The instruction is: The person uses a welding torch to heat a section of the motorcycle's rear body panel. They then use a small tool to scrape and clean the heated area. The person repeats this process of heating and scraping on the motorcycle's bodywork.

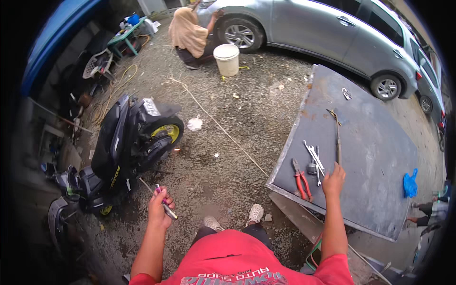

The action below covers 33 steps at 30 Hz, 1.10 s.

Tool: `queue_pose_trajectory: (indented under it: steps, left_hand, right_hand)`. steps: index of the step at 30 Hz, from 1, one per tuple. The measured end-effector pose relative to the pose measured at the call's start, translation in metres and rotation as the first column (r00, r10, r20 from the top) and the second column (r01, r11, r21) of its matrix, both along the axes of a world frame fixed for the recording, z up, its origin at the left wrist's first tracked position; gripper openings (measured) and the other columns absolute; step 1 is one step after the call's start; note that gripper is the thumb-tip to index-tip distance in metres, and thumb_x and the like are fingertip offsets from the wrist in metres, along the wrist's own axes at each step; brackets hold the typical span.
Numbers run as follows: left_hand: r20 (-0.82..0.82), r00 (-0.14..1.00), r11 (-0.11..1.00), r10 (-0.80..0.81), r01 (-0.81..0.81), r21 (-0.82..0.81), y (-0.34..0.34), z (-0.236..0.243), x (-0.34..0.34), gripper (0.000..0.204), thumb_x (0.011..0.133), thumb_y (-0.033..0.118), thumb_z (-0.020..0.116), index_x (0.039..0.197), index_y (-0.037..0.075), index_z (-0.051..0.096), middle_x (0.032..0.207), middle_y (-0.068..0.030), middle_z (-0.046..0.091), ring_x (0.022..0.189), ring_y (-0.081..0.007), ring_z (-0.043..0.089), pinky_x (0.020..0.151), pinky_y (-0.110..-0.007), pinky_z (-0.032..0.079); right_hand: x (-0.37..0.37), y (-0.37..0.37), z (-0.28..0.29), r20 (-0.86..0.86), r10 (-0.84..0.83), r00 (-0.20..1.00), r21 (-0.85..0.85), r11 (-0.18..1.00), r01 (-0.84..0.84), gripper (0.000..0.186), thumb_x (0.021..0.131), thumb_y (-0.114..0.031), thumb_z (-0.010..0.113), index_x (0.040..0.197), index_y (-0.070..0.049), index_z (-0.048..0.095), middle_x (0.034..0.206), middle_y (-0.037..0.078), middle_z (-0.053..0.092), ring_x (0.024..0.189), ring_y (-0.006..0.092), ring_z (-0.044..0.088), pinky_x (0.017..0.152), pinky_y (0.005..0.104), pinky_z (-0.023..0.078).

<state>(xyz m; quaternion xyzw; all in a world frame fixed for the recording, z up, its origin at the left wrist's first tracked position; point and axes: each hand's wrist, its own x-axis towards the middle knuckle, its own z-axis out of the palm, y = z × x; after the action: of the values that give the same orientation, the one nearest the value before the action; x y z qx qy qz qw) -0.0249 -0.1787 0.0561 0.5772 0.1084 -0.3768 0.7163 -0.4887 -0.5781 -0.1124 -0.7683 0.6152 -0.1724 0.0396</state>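
My left hand (160, 209) is closed round a slim screwdriver-like tool (146, 184); its thin shaft points up and left, and a silver end sticks out below. Something purple shows at my fingers. Over the near edge of a dark metal-topped table (375, 156), my right hand (334, 179) grips the near end of a long thin torch-like tool (338, 145) with a bent brass-coloured tip. Just left of that hand lie red-handled pliers (300, 180), silver wrenches (314, 156) and a small dark round part (311, 168).
A black motor scooter (114, 147) stands at the left. A cord (213, 118) crosses the gravel to the table. Beyond are a white bucket (227, 61), a person crouching (187, 35) and a silver car (308, 28). A blue plastic bag (410, 183) lies at the table's right.
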Motion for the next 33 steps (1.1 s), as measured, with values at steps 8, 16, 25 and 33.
queue_pose_trajectory:
  steps: [8,16,25,33]
  left_hand:
    - [-0.03,0.946,0.945,0.323,-0.321,0.059,0.139,-0.011,0.055,0.01,0.101,0.018,0.071,0.102,0.016,0.062,0.08,0.0028,0.056,0.069,-0.0105,0.057,0.058,-0.027,0.048]
    - [-0.164,0.941,0.95,0.296,-0.308,-0.052,0.146,-0.02,0.146,0.007,0.102,0.016,0.068,0.106,0.011,0.065,0.092,-0.0029,0.071,0.088,-0.0195,0.073,0.069,-0.038,0.061]
    - [-0.197,0.952,0.971,0.236,-0.237,0.021,0.151,-0.014,0.24,0.007,0.105,0.017,0.064,0.105,0.011,0.063,0.097,-0.0059,0.075,0.096,-0.0234,0.075,0.077,-0.041,0.064]
    - [-0.324,0.933,0.976,0.157,-0.197,-0.095,0.139,-0.022,0.306,0.017,0.107,0.019,0.064,0.121,0.009,0.067,0.101,-0.0036,0.074,0.092,-0.0185,0.074,0.071,-0.031,0.064]
  right_hand:
    - [0.27,0.201,0.046,0.492,0.586,0.644,0.202,0.642,-0.739,0.032,0.09,-0.006,0.073,0.121,0.0,0.068,0.115,0.021,0.07,0.113,0.0412,0.067,0.101,0.0461,0.053]
    - [0.489,0.34,0.138,0.746,0.64,0.184,0.317,-0.099,-0.943,0.035,0.099,-0.024,0.072,0.128,-0.003,0.068,0.119,0.021,0.071,0.114,0.0395,0.068,0.099,0.0463,0.054]
    - [0.629,0.381,0.106,0.86,0.442,0.254,0.308,-0.055,-0.95,0.028,0.101,-0.023,0.068,0.119,-0.002,0.07,0.105,0.016,0.074,0.09,0.0309,0.075,0.082,0.0428,0.058]
    - [0.734,0.38,0.101,0.928,0.125,0.351,0.356,-0.02,-0.934,0.026,0.105,-0.019,0.069,0.123,0.0,0.075,0.103,0.007,0.071,0.095,0.0155,0.07,0.087,0.0327,0.057]
